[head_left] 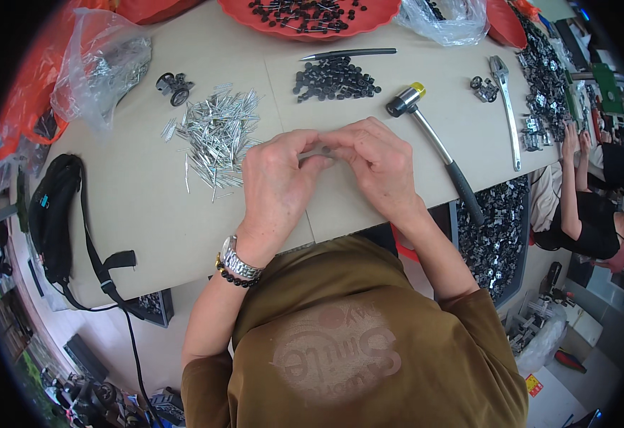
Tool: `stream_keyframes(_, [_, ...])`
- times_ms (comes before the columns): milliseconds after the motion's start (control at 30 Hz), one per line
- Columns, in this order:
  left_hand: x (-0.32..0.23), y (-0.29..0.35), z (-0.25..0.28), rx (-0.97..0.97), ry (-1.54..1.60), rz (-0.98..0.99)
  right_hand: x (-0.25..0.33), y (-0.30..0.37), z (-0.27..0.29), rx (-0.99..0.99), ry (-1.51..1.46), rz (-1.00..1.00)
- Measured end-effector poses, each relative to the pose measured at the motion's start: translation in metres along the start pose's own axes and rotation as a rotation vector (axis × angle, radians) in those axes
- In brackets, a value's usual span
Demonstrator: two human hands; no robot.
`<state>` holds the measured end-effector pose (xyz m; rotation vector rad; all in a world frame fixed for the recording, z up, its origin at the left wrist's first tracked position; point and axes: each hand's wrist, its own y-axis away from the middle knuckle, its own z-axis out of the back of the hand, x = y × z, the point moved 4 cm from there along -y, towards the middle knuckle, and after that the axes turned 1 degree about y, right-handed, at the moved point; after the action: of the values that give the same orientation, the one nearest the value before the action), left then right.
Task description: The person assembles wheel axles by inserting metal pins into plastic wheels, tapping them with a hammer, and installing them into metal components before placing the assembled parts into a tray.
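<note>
My left hand [278,178] and my right hand [382,162] meet over the table, thumbs and fingertips pinched together. A small dark bit shows between the fingertips, mostly hidden, and I cannot make out what it is. Just left of my left hand lies a loose heap of thin silver metal pins [219,132]. Beyond my hands is a pile of small black round caps [333,80]. A mallet [433,135] with a black and yellow head and black grip lies beside my right hand.
A red dish [305,30] of capped pins stands at the far edge. A black pen [348,53], an adjustable wrench [506,107], small wheeled parts [175,87] and a black waist bag [57,221] lie around. A bin of black parts [494,235] is at right; another person [583,214] works beyond.
</note>
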<state>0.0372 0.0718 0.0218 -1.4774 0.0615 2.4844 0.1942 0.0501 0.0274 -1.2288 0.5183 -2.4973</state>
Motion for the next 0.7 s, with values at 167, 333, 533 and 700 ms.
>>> stream_keyframes(167, [-0.001, -0.001, -0.002, -0.015, 0.035, -0.019, 0.003, 0.000, 0.005, 0.007, -0.025, -0.102])
stream_keyframes(333, [-0.002, -0.001, -0.004, -0.019, 0.049, -0.034, 0.001, 0.006, 0.016, -0.078, -0.015, -0.194])
stream_keyframes(533, [-0.001, -0.002, -0.006, -0.029, 0.001, -0.067, -0.009, 0.007, 0.027, -0.182, 0.037, -0.209])
stream_keyframes(700, [-0.006, -0.002, -0.005, -0.036, -0.038, -0.082, -0.009, 0.004, 0.031, -0.191, 0.068, -0.208])
